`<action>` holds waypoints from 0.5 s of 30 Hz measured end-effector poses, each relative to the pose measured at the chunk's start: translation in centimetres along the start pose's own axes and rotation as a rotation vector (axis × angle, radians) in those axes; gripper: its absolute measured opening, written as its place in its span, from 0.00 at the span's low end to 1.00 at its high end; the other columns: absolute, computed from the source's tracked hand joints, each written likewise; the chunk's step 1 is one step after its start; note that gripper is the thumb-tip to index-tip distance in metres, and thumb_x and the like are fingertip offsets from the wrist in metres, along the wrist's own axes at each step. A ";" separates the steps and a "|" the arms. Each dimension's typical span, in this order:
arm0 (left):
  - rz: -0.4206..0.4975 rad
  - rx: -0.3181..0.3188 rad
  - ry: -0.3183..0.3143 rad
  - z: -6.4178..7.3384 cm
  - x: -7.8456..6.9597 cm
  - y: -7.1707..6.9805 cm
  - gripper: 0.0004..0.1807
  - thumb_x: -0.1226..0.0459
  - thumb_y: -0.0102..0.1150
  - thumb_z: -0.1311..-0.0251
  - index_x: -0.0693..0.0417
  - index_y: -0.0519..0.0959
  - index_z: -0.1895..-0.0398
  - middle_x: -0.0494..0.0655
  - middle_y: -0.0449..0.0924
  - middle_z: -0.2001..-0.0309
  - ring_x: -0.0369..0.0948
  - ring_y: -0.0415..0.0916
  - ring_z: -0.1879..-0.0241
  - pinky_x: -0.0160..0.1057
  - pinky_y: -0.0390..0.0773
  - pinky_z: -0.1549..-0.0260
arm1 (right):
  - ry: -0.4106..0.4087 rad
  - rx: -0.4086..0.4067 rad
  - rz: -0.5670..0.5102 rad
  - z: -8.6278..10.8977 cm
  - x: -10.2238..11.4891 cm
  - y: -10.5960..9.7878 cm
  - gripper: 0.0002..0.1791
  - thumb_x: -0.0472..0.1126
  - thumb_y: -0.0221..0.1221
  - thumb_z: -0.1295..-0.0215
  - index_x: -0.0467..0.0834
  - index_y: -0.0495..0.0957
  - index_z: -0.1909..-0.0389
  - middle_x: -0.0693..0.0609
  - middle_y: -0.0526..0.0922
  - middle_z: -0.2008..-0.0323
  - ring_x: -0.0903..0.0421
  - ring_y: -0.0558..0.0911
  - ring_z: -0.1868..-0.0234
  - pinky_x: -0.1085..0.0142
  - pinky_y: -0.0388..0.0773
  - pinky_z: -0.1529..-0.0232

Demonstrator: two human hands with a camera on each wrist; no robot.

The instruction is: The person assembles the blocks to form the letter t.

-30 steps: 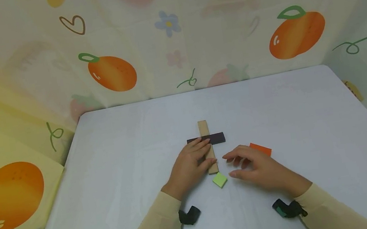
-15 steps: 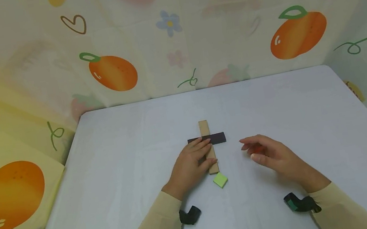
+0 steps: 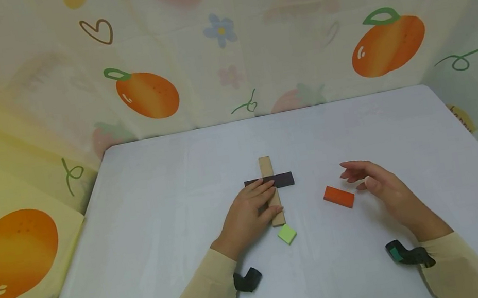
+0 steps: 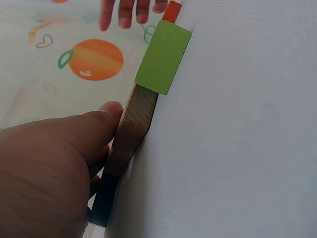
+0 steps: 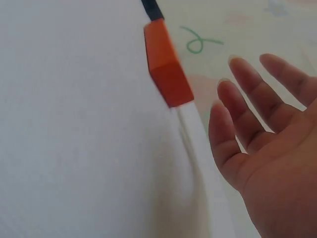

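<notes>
Head view shows a white tabletop walled on three sides by a pale curtain printed with oranges, hearts and flowers; no box, bowl or tray stands on it, so every piece lies straight on the bare surface. Near the middle a tan wooden bar points away from the person, and a dark bar lies across it, the two forming a cross. The left hand lies flat over the near left part of that cross, fingers straight and close together, fingertips on the dark bar and the thumb along the tan bar's side; the left wrist view shows the thumb pressed to the wood. A small green square lies just beside the tan bar's near end; whether they touch cannot be told. To the right of the cross, apart from it, an orange block lies on the tabletop at a slant. The right hand hovers just to the right of that block, fingers loosely spread and slightly bent, holding nothing, with a gap to the block that the right wrist view confirms. Nothing stands between this hand and the block.
</notes>
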State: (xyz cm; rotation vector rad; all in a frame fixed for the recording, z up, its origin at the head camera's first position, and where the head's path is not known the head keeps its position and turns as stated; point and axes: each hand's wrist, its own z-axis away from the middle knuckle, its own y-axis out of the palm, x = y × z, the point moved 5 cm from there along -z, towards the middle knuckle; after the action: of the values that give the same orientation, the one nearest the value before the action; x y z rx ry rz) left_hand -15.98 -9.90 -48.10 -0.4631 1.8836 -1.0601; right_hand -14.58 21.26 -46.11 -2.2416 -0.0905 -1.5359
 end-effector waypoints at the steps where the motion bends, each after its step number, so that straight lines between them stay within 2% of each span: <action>1: 0.001 0.001 -0.001 0.0 0.0 0.0 0.31 0.53 0.72 0.26 0.62 0.81 0.29 0.47 0.76 0.26 0.48 0.64 0.21 0.48 0.61 0.22 | 0.019 -0.001 0.009 0.0 -0.2 -0.1 0.25 0.30 0.43 0.17 0.30 0.69 0.24 0.34 0.80 0.41 0.46 0.80 0.41 0.68 0.79 0.44; 8: -0.006 0.000 0.000 0.0 0.0 0.2 0.31 0.53 0.72 0.26 0.61 0.81 0.29 0.47 0.76 0.26 0.47 0.64 0.21 0.47 0.60 0.21 | 0.108 0.037 0.126 0.2 -1.8 0.0 0.27 0.31 0.60 0.21 0.35 0.72 0.25 0.40 0.82 0.41 0.49 0.79 0.41 0.73 0.75 0.42; 12: -0.018 0.003 0.002 -0.1 0.0 0.2 0.31 0.52 0.72 0.26 0.61 0.81 0.29 0.46 0.76 0.25 0.47 0.64 0.21 0.47 0.60 0.21 | 0.228 0.045 0.159 0.5 -2.8 0.4 0.29 0.41 0.69 0.23 0.43 0.75 0.25 0.47 0.83 0.39 0.52 0.77 0.39 0.75 0.73 0.41; 15: -0.019 0.002 0.000 0.0 0.1 0.1 0.31 0.52 0.72 0.26 0.61 0.81 0.29 0.46 0.76 0.25 0.47 0.64 0.21 0.47 0.61 0.21 | 0.267 0.067 0.177 0.5 -3.2 0.9 0.31 0.45 0.73 0.26 0.45 0.76 0.27 0.50 0.83 0.39 0.51 0.78 0.38 0.78 0.71 0.39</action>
State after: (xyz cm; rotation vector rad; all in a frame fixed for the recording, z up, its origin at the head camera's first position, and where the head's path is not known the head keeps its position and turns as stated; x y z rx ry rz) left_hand -16.02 -9.83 -48.24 -0.4809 1.8811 -1.0749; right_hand -15.11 21.22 -49.47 -1.9176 0.1295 -1.6901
